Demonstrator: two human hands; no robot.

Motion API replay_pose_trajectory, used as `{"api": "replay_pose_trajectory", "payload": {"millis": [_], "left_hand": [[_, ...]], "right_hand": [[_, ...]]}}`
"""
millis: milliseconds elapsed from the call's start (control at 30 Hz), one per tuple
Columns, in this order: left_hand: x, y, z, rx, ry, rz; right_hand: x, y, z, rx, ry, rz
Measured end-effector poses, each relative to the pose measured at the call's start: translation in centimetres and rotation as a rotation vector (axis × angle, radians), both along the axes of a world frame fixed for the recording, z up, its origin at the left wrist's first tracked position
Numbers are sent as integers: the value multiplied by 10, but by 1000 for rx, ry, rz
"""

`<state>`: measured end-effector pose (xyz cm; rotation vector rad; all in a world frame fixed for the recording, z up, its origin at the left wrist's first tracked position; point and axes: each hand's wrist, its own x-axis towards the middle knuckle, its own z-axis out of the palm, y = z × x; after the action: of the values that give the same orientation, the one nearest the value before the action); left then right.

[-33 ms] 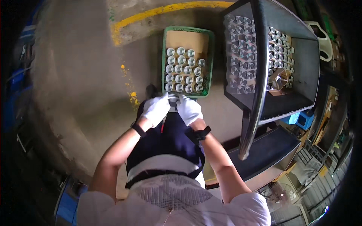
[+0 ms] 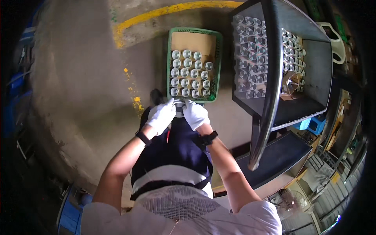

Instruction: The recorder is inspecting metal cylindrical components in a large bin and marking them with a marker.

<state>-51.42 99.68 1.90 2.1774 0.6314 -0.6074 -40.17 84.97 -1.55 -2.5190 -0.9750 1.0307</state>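
Note:
White gloves cover both of my hands, which meet at the near end of a green plastic crate [image 2: 219,58]. My left hand [image 2: 161,116] and my right hand [image 2: 196,115] have their fingers closed, pinching a small rounded grey-and-white piece [image 2: 179,108] between them. It looks like one of the cups, though the gloves partly cover it. Inside the crate, on a brown cardboard sheet [image 2: 192,40], rows of small round clear cups [image 2: 194,73] with pale rims stand close together. The far end of the sheet is bare.
On my right stands a dark metal-framed box [image 2: 305,66] holding many similar cups, with a bent cardboard piece [image 2: 290,83] inside. Its thick front edge [image 2: 272,78] juts toward me. Beneath it runs a dark bench [image 2: 274,156]. A yellow line [image 2: 176,8] marks the floor.
The view has shifted slightly. My hands stay at the crate's near end, fingers still closed on the rounded piece; its grey side shows a little more.

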Motion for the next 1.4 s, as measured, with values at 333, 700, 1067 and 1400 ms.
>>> {"api": "replay_pose_trajectory", "payload": {"millis": [333, 700, 1067, 1400], "left_hand": [[-153, -2, -154, -667, 117, 1174], [-351, -10, -192, -493, 550, 1495], [-380, -31, -242, -536, 656, 1675], [-430, -77, -276, -499, 623, 1284]], "right_hand": [[109, -53, -252, -299, 132, -395], [223, -51, -449, -171, 180, -774], [298, 24, -463, -278, -433, 2], [315, 52, -514, -375, -563, 499]]}}
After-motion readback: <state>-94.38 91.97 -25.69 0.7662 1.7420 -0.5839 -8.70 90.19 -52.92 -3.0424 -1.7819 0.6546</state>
